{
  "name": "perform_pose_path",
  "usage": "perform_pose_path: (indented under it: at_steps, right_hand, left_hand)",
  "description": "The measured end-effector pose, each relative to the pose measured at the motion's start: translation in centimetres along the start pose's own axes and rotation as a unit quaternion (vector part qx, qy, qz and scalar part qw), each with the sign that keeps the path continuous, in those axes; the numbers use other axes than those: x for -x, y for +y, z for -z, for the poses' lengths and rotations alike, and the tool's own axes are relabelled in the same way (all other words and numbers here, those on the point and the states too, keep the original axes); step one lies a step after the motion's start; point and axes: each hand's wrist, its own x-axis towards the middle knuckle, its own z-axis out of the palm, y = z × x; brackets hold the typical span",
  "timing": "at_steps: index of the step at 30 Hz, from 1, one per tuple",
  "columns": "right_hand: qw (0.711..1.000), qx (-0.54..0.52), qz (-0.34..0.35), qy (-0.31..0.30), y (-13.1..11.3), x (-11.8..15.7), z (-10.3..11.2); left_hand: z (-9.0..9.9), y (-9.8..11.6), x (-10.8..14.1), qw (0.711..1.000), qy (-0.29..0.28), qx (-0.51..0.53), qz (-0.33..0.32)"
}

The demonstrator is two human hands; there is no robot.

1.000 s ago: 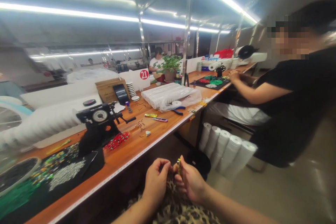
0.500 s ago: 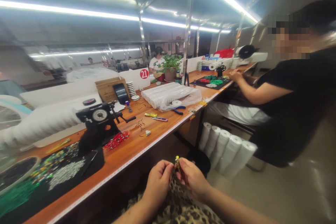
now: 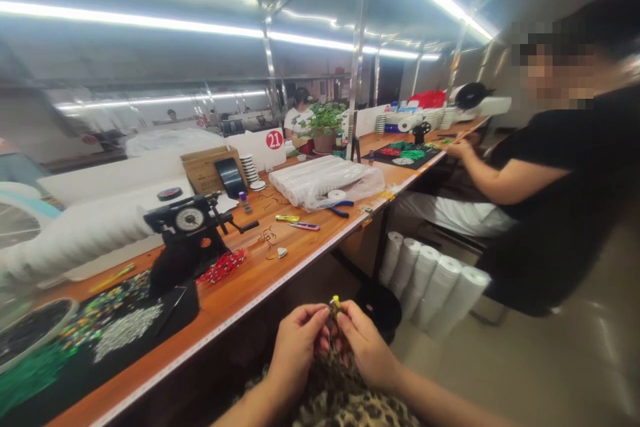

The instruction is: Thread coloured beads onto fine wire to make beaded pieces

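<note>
My left hand (image 3: 299,340) and my right hand (image 3: 367,340) are close together over my lap, below the table's front edge. A small piece with a yellow tip (image 3: 335,301) stands up between the fingertips. The right fingers are closed round it. The left thumb and fingers are pinched beside it; what they grip is too small to make out. Leopard-print cloth (image 3: 350,407) lies beneath both hands.
The wooden table (image 3: 250,250) bears a black hand-cranked device (image 3: 193,220), red beads (image 3: 223,267), cutters, blue-handled pliers (image 3: 341,208) and wrapped white rolls (image 3: 320,180). A person in black (image 3: 575,167) sits at the right, near white rolls (image 3: 445,280) on the floor.
My hands have shifted slightly left and turned a little, with the yellow-tipped piece between them. The person at the right has moved their hands and arm slightly to the right.
</note>
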Motion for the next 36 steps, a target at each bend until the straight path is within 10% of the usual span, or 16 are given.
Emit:
perform_pose_path:
  at_steps: [14, 36]
  right_hand:
    - [0.985, 0.142, 0.096, 0.004, 0.9, 0.2, -0.4]
    - [0.964, 0.226, 0.137, 0.040, 0.3, 0.0, -1.1]
  left_hand:
    - [0.2, -0.6, -0.2, 0.990, -0.020, 0.122, 0.060]
    - [0.5, -0.5, -0.6, 1.000, 0.023, 0.010, -0.005]
